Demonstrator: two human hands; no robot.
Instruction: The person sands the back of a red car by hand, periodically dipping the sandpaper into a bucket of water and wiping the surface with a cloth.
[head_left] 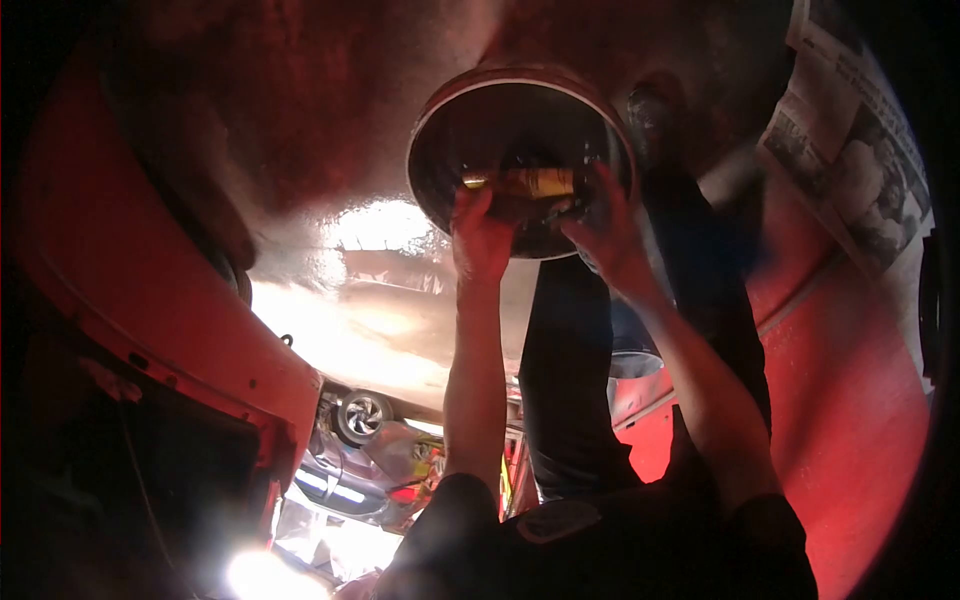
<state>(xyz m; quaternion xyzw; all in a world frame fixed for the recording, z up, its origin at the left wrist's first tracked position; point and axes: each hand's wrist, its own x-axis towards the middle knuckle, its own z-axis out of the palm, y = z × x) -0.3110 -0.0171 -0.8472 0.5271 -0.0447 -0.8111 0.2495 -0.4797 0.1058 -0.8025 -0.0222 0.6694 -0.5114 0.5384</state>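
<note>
A round dark bucket (424,196) with a pale rim stands on the wet floor, seen from above. My left hand (482,238) reaches over its near rim, fingers curled. My right hand (612,236) is at the right side of the opening, fingers bent inward. Between the hands, inside the bucket's outline, shows a yellowish strip (535,182) with dark parts around it. Both hands seem to grip this piece, but shadow hides its kind and the fingertips. The bucket's inside is very dark with small glints.
Red body panels (150,290) flank me at left and right. Newspaper sheets (850,150) cover part of the right one. My legs in dark trousers (570,380) stand near the bucket. Behind are a car wheel (363,415), a second container (633,345) and a bright lamp (265,577).
</note>
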